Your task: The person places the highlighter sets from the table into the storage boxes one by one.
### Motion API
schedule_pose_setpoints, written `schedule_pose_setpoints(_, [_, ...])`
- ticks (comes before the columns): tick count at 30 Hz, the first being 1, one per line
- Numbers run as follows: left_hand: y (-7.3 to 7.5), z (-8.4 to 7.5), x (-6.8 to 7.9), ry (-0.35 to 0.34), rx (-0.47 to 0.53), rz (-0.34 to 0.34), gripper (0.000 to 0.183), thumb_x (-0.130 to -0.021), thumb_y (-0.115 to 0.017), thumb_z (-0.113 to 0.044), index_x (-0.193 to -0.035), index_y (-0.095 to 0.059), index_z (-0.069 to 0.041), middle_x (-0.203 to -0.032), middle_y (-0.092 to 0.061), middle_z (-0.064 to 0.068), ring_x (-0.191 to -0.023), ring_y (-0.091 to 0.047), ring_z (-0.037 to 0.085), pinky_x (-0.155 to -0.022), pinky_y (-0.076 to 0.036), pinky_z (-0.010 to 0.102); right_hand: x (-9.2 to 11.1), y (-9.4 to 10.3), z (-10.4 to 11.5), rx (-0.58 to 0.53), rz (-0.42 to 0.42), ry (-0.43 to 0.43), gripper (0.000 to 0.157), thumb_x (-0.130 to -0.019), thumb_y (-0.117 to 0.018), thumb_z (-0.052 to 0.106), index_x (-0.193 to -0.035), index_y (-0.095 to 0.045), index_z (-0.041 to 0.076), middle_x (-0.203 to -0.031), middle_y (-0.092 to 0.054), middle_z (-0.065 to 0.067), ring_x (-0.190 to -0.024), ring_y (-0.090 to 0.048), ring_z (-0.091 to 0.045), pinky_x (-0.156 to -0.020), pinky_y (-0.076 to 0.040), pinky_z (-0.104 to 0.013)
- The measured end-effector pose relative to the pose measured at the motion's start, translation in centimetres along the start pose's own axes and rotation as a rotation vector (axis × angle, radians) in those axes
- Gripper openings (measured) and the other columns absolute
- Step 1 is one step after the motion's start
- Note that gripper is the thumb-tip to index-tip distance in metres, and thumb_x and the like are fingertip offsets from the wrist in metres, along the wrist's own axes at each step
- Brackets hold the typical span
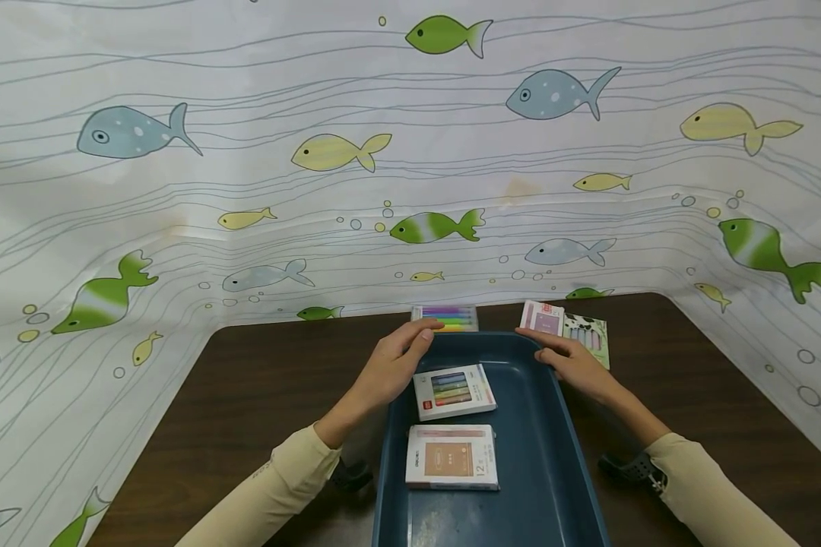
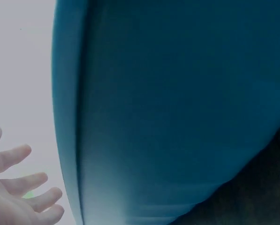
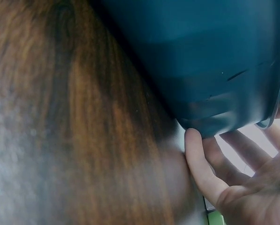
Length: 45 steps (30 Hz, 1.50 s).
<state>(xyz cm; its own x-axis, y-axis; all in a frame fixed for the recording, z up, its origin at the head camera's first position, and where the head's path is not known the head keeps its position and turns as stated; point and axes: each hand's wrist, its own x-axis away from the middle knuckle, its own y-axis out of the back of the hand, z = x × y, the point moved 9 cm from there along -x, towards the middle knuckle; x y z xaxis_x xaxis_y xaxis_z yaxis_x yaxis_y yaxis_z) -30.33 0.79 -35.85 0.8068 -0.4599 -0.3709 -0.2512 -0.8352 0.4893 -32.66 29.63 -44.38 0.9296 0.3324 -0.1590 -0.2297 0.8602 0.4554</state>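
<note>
A blue plastic tray (image 1: 575,463) stands on the dark wooden table in front of me. My right hand (image 1: 575,368) holds the tray's far right corner, thumb at the rim and fingers around the outside. In the right wrist view, one fingertip (image 3: 193,140) sits right at the tray's lower corner. My left hand (image 1: 391,365) is beside the far left corner, its fingers spread loosely in the left wrist view. Inside the tray lie a white box (image 1: 484,387) with a window showing coloured sticks and, nearer me, a white box with a brown panel (image 1: 448,459).
Behind the tray lies a clear case of coloured pens (image 1: 460,315). At the far right are a pink and white box (image 1: 542,315) and a green cow-patterned pack (image 1: 591,338). A fish-patterned sheet (image 1: 356,243) rises around the table (image 1: 267,387).
</note>
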Motion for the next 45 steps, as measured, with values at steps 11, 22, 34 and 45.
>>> schedule_pose_setpoints(11, [0.4, -0.3, -0.9, -0.006, 0.003, 0.002, 0.042, -0.110, -0.044, -0.037, -0.143, -0.059, -0.016, -0.140, -0.058, 0.001, -0.125, -0.053, 0.021, -0.107, -0.038, 0.051, -0.1, 0.4, -0.4, -0.002, -0.018, -0.001, 0.044, -0.109, -0.048, 0.019, -0.153, -0.050, 0.023, -0.130, -0.059, -0.015, -0.047, -0.031, -0.016, -0.051, -0.041, -0.035])
schedule_pose_setpoints(22, [2.1, 2.0, -2.9, 0.065, -0.045, 0.045, 0.043, -0.110, -0.045, -0.039, -0.145, -0.058, -0.018, -0.145, -0.055, 0.001, -0.130, -0.053, 0.023, -0.105, -0.042, 0.051, -0.3, 0.2, -0.1, 0.014, -0.011, -0.018, 0.044, -0.109, -0.049, 0.020, -0.152, -0.050, 0.028, -0.130, -0.058, -0.015, -0.050, -0.035, -0.017, -0.055, -0.042, -0.034])
schedule_pose_setpoints(34, [2.1, 6.7, -5.7, 0.107, -0.118, 0.134, 0.041, -0.111, -0.042, -0.035, -0.144, -0.059, -0.017, -0.143, -0.057, 0.001, -0.132, -0.051, 0.022, -0.106, -0.041, 0.049, -0.1, 0.2, -0.4, 0.020, -0.015, -0.018, 0.044, -0.109, -0.049, 0.020, -0.152, -0.051, 0.026, -0.132, -0.058, -0.014, -0.051, -0.038, -0.018, -0.055, -0.043, -0.034])
schedule_pose_setpoints(45, [1.8, 9.7, -7.5, 0.087, -0.209, 0.228, 0.039, -0.108, -0.049, -0.012, -0.146, -0.056, -0.013, -0.148, -0.052, 0.007, -0.131, -0.052, 0.031, -0.105, -0.041, 0.052, -0.2, 0.1, -0.4, -0.004, -0.007, 0.014, 0.044, -0.109, -0.049, 0.016, -0.153, -0.050, 0.022, -0.135, -0.056, -0.016, -0.050, -0.033, -0.015, -0.053, -0.041, -0.033])
